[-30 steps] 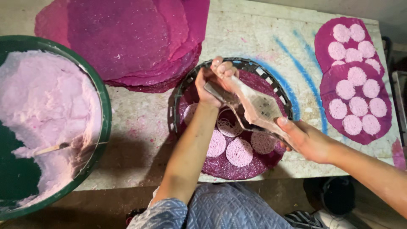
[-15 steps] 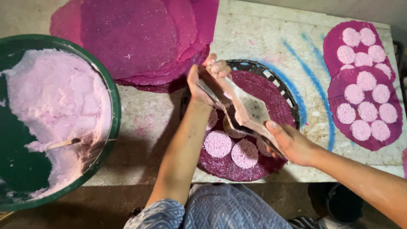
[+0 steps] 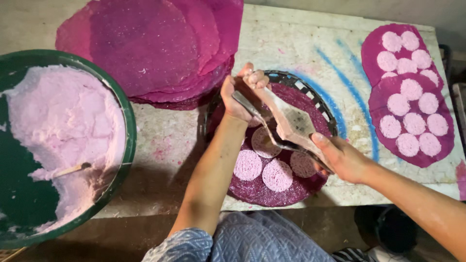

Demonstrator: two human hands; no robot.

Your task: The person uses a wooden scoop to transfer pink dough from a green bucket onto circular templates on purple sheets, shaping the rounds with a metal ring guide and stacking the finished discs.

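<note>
My left hand [image 3: 241, 93] grips the far end of a hinged metal press [image 3: 286, 123], and my right hand [image 3: 342, 157] grips its near end. The press hangs tilted above a round woven tray [image 3: 324, 104]. A dark magenta round sheet [image 3: 272, 191] lies in that tray. Several pale pink flat discs [image 3: 276, 174] sit on the sheet, partly hidden under the press and my left forearm.
A big green basin [image 3: 127, 140] of pale pink dough [image 3: 58, 131] with a small wooden stick [image 3: 72, 170] stands at the left. A stack of large magenta round sheets [image 3: 150, 48] lies at the back. Two magenta sheets covered with pink discs [image 3: 412, 104] lie at the right.
Both hands and the press stay over the tray, with the press held in the same tilt. The view has shifted slightly to the left.
</note>
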